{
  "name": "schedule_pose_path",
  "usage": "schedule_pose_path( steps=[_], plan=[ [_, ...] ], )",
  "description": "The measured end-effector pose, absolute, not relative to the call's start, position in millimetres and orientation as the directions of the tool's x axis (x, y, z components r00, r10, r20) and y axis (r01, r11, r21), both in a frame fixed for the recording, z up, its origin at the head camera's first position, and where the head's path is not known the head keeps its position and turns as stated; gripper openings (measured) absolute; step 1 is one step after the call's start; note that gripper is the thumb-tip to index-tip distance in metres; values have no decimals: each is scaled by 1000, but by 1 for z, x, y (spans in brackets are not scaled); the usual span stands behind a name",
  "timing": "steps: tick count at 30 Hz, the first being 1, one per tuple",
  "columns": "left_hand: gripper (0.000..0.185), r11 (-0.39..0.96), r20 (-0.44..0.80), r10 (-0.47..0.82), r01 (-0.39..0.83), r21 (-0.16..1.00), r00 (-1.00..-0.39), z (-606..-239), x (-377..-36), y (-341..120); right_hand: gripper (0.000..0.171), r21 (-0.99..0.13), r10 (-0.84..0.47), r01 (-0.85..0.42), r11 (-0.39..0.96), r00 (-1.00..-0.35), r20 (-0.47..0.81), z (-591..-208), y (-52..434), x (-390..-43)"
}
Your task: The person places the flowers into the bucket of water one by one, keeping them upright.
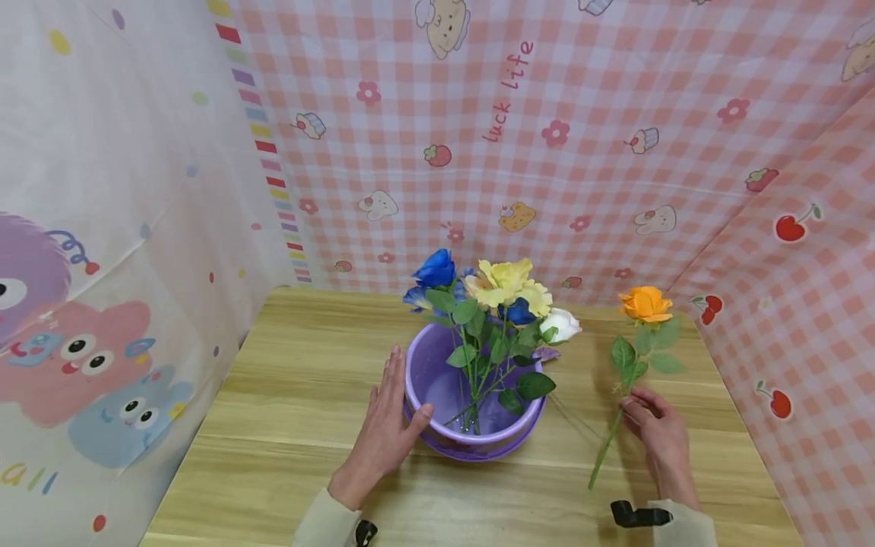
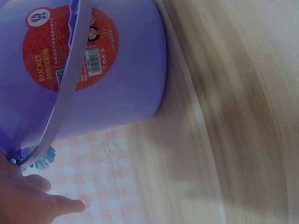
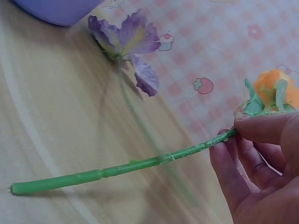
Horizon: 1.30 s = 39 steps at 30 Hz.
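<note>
My right hand (image 1: 659, 437) pinches the green stem of an orange artificial rose (image 1: 645, 305) between thumb and fingers. The stem's cut end points down and left in the right wrist view. Against the left side of a purple bucket (image 1: 429, 368), my left hand (image 1: 386, 422) rests with fingers extended along the rim. Inside the bucket lean several artificial flowers: a blue rose (image 1: 435, 269), a yellow flower (image 1: 507, 281) and a white rose (image 1: 562, 325) among them. Behind the held stem, a purple flower (image 3: 126, 37) lies on the table, right of the bucket.
The wooden table (image 1: 287, 410) runs back to a pink checked cloth (image 1: 478, 182). White printed cloth (image 1: 157, 251) hangs on the left side, and more checked cloth (image 1: 813, 319) on the right. The bucket's handle (image 2: 70, 88) hangs down its near side, across a red label (image 2: 39, 63).
</note>
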<state>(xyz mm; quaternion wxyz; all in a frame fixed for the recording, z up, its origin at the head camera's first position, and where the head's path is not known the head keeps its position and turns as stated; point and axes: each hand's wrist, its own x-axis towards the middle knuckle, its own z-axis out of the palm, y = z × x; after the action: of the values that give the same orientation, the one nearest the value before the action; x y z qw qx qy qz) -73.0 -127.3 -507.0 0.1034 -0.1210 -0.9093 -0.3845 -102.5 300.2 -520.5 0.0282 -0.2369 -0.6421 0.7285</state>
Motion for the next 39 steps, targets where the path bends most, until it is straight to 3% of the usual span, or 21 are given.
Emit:
schedule_pose_path(
  steps=[11, 39],
  plan=[
    [89, 676, 285, 136, 299, 673, -949, -506, -73, -128, 23, -945, 447, 156, -288, -851, -277, -507, 300, -106],
    [89, 670, 291, 142, 308, 675, -946, -508, -73, -127, 19, -942, 492, 32, -335, -847, -203, -473, 291, -102]
  ],
)
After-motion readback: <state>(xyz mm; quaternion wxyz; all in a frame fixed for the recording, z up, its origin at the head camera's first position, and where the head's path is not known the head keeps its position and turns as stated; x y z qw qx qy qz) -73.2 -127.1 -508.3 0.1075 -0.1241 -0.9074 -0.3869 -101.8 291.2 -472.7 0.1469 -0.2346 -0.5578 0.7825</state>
